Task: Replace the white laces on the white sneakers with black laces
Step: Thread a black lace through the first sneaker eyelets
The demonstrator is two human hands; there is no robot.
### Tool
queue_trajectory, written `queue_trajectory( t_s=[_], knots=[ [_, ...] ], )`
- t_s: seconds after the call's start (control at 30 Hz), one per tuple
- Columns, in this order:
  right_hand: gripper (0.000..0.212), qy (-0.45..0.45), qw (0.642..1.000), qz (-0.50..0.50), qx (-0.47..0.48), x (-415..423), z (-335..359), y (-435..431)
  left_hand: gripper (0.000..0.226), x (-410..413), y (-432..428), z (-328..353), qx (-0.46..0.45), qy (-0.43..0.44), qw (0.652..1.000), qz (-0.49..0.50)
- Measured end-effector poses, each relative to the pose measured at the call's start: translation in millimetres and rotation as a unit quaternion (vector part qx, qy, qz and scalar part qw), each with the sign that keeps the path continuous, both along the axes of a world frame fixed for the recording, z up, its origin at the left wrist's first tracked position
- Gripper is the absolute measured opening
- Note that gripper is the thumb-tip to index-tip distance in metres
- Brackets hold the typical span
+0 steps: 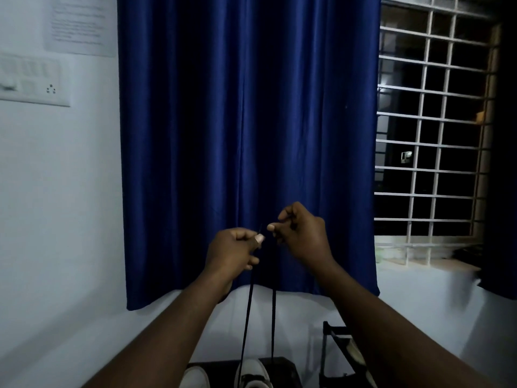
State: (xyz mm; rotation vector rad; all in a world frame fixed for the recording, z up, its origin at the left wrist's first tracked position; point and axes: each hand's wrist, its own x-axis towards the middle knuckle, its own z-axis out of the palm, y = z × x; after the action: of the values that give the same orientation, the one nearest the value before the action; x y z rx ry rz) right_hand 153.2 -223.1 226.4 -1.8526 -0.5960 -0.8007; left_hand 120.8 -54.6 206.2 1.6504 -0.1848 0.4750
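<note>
Left hand [233, 249] and right hand [300, 233] each pinch black lace [247, 326] ends before blue curtain [246, 107].

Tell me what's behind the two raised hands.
The blue curtain hangs behind the left hand and right hand, each pinching a strand of the black lace. Whatever the curtain covers is hidden; the barred window shows only beside it.

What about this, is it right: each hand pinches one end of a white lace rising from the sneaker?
No, the lace is black, not white. The head view shows the left hand and right hand each pinching one end, strands rising from the sneaker.
</note>
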Motion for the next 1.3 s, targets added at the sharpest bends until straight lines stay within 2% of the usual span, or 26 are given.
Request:
queue_trajectory(
  t_s=[0.13, 0.43, 0.77, 0.9, 1.07, 1.17, 1.3],
  knots=[
    [0.026, 0.002, 1.0, -0.016, -0.017, -0.8, 12.3, 0.5, 0.007, 0.8, -6.9, 6.8, -0.005, 0.002, 1.0, -0.011],
    [0.018, -0.02, 0.997, -0.048, -0.05, 4.9, 15.1, 3.2, 0.009, -1.4, -17.4, 5.8, -0.036, 0.005, 0.999, -0.009],
    [0.015, -0.041, 0.995, -0.071, -0.051, -0.5, 16.5, 7.1, 0.009, 0.2, -27.9, 10.9, -0.001, 0.009, 0.999, 0.032],
    [0.016, -0.04, 0.995, -0.076, -0.05, 0.9, 14.9, 6.4, 0.008, 1.3, -29.7, 8.6, -0.025, 0.026, 0.999, 0.002],
    [0.011, 0.009, 0.999, -0.03, -0.012, -3.5, 14.9, 8.4, 0.01, 2.5, -30.7, 6.7, -0.049, 0.033, 0.998, 0.013],
    [0.019, 0.104, 0.99, 0.049, 0.077, -7.0, 11.9, 5.7, 0.01, 5.4, -28.0, 6.2, -0.063, 0.034, 0.997, 0.018],
    [0.01, 0.192, 0.972, 0.107, 0.082, -6.7, -7.5, -0.4, 0.01, 5.8, -24.4, 5.6, -0.07, 0.034, 0.997, 0.025]
  ],
)
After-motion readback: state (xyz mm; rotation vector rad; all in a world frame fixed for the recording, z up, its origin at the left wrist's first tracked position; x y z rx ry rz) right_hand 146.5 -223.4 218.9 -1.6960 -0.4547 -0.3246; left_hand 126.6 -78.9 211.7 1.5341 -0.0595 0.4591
